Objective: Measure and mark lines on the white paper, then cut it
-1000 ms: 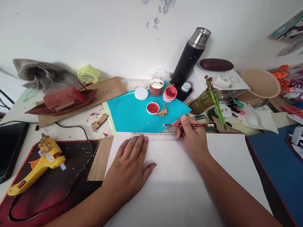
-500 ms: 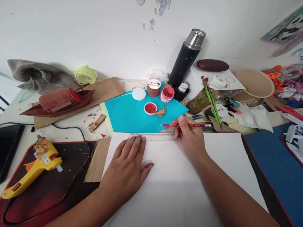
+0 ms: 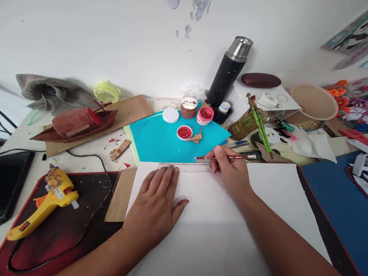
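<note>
Left hand lies flat, fingers spread and released, palm down on the white sheet; its fingertips press the near edge of the clear ruler, which lies along the sheet's far edge. Right hand sits at about 3 o'clock from the left one, fingers pinched around a red pencil. Pencil lies nearly level, tip pointing toward 9 o'clock, just over the far side of the ruler where white sheet meets teal paper. On the teal paper, at 12 o'clock from the hands: a small open pot of red paint, a white lid, a brown jar, a second red-stained pot, cardboard scraps just beside them. Black flask with steel cap stands tilted at 1 o'clock. Yellow glue gun rests on a dark mat at 9 o'clock, well apart from the sheet. Brown model boat on cardboard at 10 o'clock. Green sticks in a jar at 2 o'clock, near the pencil's blunt end.
</note>
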{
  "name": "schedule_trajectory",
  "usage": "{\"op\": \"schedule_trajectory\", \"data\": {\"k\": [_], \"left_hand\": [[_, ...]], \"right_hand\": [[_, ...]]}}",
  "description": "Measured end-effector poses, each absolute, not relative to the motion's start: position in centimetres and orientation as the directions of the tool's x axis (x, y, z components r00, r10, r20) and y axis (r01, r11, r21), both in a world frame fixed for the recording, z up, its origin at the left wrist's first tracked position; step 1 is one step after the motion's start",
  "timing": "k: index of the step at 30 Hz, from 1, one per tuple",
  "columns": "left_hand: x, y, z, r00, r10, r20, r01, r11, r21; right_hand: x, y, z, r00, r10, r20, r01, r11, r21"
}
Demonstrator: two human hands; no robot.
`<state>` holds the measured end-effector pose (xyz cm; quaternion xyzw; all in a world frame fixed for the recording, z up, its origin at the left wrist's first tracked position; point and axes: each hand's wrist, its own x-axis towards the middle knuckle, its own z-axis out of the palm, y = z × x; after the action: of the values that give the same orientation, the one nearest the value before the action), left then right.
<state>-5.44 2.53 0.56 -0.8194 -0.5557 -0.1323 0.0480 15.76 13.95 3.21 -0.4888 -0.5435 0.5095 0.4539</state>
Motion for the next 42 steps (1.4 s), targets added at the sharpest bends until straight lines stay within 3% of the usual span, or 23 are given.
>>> {"op": "schedule_trajectory", "data": {"k": [42], "left_hand": [[-5.6,2.7,0.6,0.386,0.882,0.269,0.913,-0.407,0.025]], "right_hand": [[16.0,14.2,2.1,-0.249,0.967,-0.058,0.231,0.002,-0.973]]}}
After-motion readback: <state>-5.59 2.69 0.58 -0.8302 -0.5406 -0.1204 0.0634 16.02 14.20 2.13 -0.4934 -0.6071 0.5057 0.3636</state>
